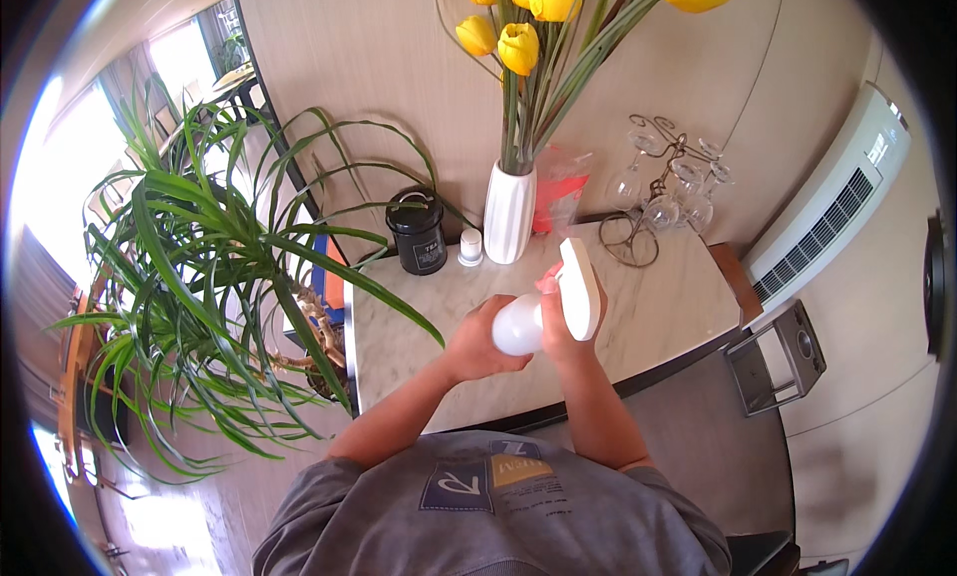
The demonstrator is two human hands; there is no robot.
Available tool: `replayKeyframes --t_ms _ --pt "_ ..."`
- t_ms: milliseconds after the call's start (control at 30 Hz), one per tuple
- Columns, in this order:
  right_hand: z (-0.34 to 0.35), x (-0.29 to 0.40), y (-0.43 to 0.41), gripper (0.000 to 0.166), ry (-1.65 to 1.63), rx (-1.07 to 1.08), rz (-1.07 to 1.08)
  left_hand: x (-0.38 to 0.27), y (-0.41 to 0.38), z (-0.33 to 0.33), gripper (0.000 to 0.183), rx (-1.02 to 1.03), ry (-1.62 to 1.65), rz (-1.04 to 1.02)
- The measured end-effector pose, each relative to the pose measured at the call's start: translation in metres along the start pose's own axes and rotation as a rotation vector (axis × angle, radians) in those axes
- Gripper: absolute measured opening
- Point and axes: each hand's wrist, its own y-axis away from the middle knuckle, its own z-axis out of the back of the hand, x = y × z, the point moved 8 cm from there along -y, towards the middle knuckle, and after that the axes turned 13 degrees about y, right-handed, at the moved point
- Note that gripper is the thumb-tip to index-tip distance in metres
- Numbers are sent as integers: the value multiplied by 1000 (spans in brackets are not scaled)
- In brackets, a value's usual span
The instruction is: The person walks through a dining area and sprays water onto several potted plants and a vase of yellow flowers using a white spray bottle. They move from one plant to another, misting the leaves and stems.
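A white plastic spray bottle (518, 326) with a white trigger head (579, 288) and a pinkish-red trigger is held tilted above the marble-topped cabinet (463, 396). My left hand (478, 344) wraps around the bottle's body from the left. Around the neck, just below the spray head, my right hand (559, 325) is closed; its fingers are partly hidden behind the head. Beyond my hands stands a white ribbed vase (511, 216) with yellow tulips (518, 49). Left of the vase are a small white-capped container (470, 247) and a black lidded tea canister (416, 232).
A long-leaved potted plant (224, 240) leans over the cabinet's left edge. Several stemmed glasses hang on a metal wine rack (632, 240) at the back right. Behind the vase lies a clear and red plastic bag (561, 195). A white air conditioner (830, 202) stands farther right.
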Motion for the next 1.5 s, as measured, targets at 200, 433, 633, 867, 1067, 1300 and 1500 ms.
replayKeyframes --t_ms 200,433,633,867,1067,1300,1500 --pt "1 13 -5 15 -31 -26 50 -6 4 -5 70 8 55 61" --pt "19 39 -3 17 125 50 141 -38 9 -7 73 -19 -126 -83" --pt "24 57 -11 22 -20 -17 225 -49 5 -5 73 11 -90 -130" --pt "25 45 1 20 -141 -4 91 -63 9 -4 73 16 -182 -210" --pt "6 28 29 30 -13 164 41 -11 45 -7 78 19 -222 98" --pt "-30 18 111 49 -180 513 -180 32 123 -5 88 15 -153 264" --pt "-58 21 155 59 -347 748 -255 33 178 7 85 -93 -109 340"
